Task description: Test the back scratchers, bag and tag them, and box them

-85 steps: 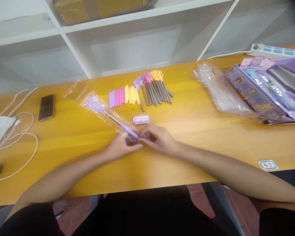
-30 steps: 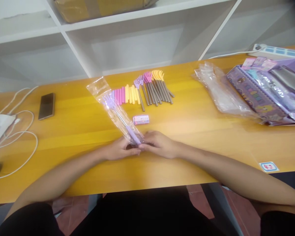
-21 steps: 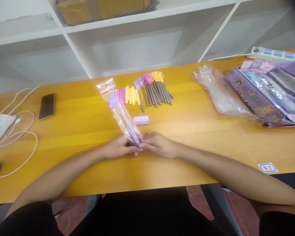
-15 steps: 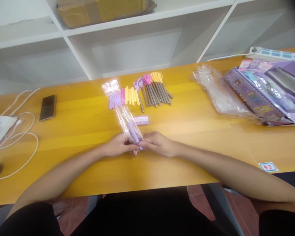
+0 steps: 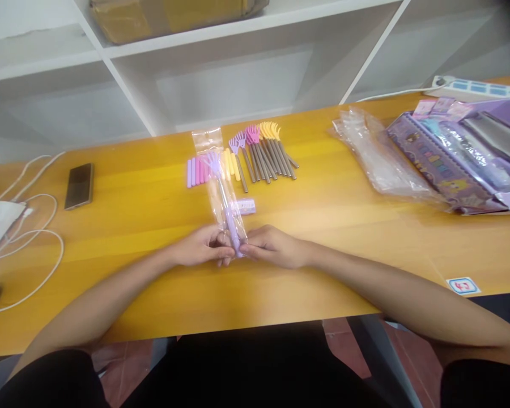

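Note:
A clear plastic bag (image 5: 207,140) holds a purple claw-shaped stick (image 5: 231,224) with a metal shaft, its claw end pointing away from me. My left hand (image 5: 204,245) pinches the bag's near end from the left. Opposite it, my right hand (image 5: 274,246) grips the same end between thumb and fingers. Beyond the bag lie purple, pink and yellow handle pieces (image 5: 195,171). To their right are several claw heads on metal rods (image 5: 272,158), in purple, pink and yellow. A small purple printed packet (image 5: 245,206) rests just right of the bag.
A phone (image 5: 79,186), white cables and a power strip (image 5: 2,221) are at the left. Clear bags (image 5: 376,156) and a purple printed box (image 5: 442,161) with packets lie at the right. White shelving (image 5: 233,85) stands behind the table (image 5: 323,289).
The bag has swung more upright, its far end moving right, so more of the purple and pink handle pieces shows. Both hands keep their hold.

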`<state>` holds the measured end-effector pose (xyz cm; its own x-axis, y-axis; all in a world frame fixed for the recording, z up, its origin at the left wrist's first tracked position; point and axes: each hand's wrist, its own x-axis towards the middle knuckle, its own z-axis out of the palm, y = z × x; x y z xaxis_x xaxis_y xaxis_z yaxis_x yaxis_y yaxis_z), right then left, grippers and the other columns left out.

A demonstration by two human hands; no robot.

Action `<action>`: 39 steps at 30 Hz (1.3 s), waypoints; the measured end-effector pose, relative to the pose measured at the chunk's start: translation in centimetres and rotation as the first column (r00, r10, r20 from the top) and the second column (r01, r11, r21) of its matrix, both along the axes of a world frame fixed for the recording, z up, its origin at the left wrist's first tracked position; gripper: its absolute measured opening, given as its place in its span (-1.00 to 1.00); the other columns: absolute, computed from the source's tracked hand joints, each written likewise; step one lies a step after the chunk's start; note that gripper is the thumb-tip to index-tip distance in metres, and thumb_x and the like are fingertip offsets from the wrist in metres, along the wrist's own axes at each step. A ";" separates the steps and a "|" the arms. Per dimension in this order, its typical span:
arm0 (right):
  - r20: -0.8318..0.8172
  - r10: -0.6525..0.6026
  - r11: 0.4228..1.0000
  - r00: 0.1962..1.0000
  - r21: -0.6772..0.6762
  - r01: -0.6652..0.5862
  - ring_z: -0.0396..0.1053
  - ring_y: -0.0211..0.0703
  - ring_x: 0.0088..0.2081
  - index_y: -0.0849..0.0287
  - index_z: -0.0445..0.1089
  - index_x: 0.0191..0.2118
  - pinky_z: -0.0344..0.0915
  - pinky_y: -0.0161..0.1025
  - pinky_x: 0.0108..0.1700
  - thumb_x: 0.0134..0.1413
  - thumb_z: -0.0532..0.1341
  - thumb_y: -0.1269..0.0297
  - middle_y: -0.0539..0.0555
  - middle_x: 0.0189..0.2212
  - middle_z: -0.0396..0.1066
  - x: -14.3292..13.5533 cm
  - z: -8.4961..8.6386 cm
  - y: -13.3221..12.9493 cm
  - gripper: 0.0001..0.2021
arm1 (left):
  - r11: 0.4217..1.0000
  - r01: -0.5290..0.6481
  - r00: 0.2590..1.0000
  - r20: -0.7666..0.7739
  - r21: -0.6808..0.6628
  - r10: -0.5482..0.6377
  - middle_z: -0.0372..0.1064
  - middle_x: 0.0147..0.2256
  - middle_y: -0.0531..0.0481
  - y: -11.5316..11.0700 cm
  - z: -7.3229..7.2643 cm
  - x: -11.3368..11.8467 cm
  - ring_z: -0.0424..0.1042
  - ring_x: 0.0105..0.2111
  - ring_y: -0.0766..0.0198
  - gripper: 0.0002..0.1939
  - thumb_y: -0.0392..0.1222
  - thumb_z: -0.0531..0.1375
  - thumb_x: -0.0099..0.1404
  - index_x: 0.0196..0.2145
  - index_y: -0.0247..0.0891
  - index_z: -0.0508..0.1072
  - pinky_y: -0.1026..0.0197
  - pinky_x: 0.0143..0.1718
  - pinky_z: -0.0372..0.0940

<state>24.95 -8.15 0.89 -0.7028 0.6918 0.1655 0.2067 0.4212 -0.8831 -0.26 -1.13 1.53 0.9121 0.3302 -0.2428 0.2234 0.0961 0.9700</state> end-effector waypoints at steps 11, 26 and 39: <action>-0.004 0.028 0.999 1.000 0.025 -0.028 0.25 -0.26 -0.37 0.22 0.41 -0.38 0.21 -0.29 -0.17 0.61 -0.06 -0.03 0.00 -0.47 0.33 0.1 0.1 -0.1 -0.41 | 0.997 0.061 0.997 0.035 0.040 -0.063 0.54 -0.40 -0.11 -0.1 0.1 -0.4 0.52 -0.41 0.31 -0.57 0.12 0.29 0.48 -0.35 -0.33 0.55 0.29 -0.32 0.43; 0.010 0.050 0.996 0.999 0.073 -0.051 0.31 -0.22 -0.35 0.22 0.59 -0.16 0.26 -0.26 -0.08 0.62 -0.09 -0.06 0.05 -0.42 0.46 0.1 -0.1 0.0 -0.39 | 0.999 0.011 1.000 0.026 0.033 -0.012 0.54 -0.38 -0.11 -0.7 0.0 -0.5 0.52 -0.40 0.30 -0.60 0.11 0.31 0.46 -0.31 -0.33 0.55 0.28 -0.34 0.43; 0.022 0.053 0.998 0.998 0.026 -0.054 0.31 -0.20 -0.32 0.22 0.55 -0.25 0.26 -0.24 -0.06 0.60 -0.10 -0.11 0.07 -0.42 0.46 0.3 -0.1 -0.1 -0.35 | 0.999 0.029 0.999 0.043 0.033 -0.031 0.53 -0.44 -0.10 -0.6 -0.2 -0.6 0.50 -0.45 0.31 -0.58 0.12 0.30 0.46 -0.32 -0.33 0.53 0.30 -0.37 0.38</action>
<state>25.25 -8.22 0.84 -0.7421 0.6488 0.1681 0.2021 0.4557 -0.8669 -0.91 -1.71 1.33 0.9313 0.3095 -0.1919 0.1829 0.0582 0.9814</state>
